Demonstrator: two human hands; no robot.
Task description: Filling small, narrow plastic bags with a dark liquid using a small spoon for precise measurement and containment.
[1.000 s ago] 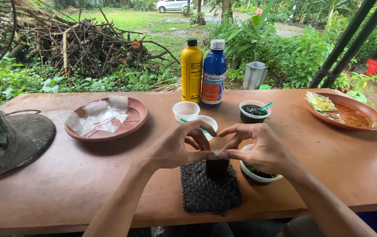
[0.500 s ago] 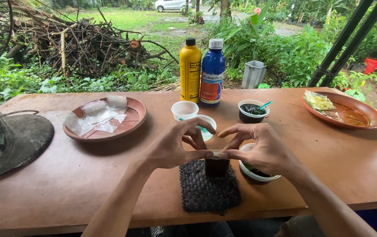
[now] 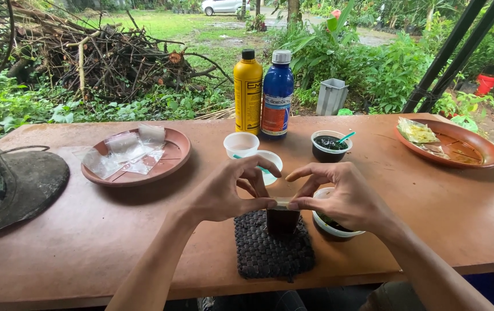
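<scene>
On the long reddish-brown table point(image 3: 57, 253), seen from the head camera, largest items first: a fan base point(image 3: 11, 184) occupies the far left edge, unmoved over the last second. A brown plate point(image 3: 172, 158) left of centre carries clear plastic pouches point(image 3: 123, 152); a second brown plate point(image 3: 477, 152) at far right carries a yellowish packet point(image 3: 415, 131). At the back edge a yellow bottle point(image 3: 248, 92) and a blue bottle point(image 3: 277, 95) stand upright, touching or nearly so. In front of them: a small white cup point(image 3: 241, 144), a dark cup with a teal spoon point(image 3: 330, 147), and a white bowl point(image 3: 330, 224) partly hidden under the right hand. A dark woven mat point(image 3: 264, 253) lies near the front edge. Left hand point(image 3: 224, 196) and right hand point(image 3: 348, 198) meet above the mat; thumb and forefinger of each are pinched narrowly on the top edge of a small pouch of dark material point(image 3: 282, 219), held upright with its base on or just above the mat. Compared with one second ago, the hands sit in nearly the same spot, fingertips drawn slightly closer along the pouch mouth. Judgement: the pouch top is being pressed together; work stays at this pouch.
</scene>
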